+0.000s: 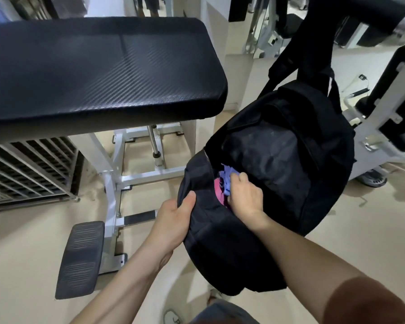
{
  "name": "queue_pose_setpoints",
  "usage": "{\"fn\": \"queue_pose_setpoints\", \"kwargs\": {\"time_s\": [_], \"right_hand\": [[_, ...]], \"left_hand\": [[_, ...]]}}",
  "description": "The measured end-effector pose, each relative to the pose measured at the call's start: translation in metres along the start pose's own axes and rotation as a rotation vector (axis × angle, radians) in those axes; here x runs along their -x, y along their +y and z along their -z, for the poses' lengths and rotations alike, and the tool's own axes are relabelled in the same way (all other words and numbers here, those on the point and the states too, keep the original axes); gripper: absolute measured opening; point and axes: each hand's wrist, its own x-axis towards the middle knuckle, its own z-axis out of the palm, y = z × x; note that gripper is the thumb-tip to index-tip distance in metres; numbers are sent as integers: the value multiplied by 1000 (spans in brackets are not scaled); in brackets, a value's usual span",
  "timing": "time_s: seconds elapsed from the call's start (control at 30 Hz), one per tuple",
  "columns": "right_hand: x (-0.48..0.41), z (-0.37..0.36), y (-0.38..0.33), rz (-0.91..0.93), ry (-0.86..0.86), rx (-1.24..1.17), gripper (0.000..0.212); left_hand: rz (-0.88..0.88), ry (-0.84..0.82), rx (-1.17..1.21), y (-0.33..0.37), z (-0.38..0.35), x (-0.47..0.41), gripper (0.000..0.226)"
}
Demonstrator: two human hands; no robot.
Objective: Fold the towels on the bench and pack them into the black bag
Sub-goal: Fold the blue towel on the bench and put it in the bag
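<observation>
Right hand [243, 197] grips the crumpled purple cloth towel [227, 180] in the mouth of the soft black fabric bag [278, 155], touching a pink towel [219, 191] inside. Left hand [173, 218] clamps the bag's rim. Hold that rim wide and press the towel down flat, so the fold should survive.

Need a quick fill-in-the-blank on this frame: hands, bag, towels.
1. The left hand grips the rim of the ____ bag.
2. The purple towel is held by the ____ hand at the bag's opening.
3. Under the purple towel lies a ____ towel.
Missing: black; right; pink.
</observation>
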Motion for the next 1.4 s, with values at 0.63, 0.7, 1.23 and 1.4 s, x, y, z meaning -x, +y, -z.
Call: {"fn": "queue_pose_setpoints", "kwargs": {"time_s": [0.63,0.7,1.23,1.4], "right_hand": [[59,59,-63,112,-341,-308,87],[87,57,-72,169,-367,-218,105],[-36,65,110,-393,71,22,69],[-53,73,80,-214,172,48,71]], "left_hand": [[290,134,129,-20,7,-62,60],[259,149,248,-12,5,-68,50],[110,224,371,-9,74,-58,13],[144,243,241,-18,61,-65,8]]}}
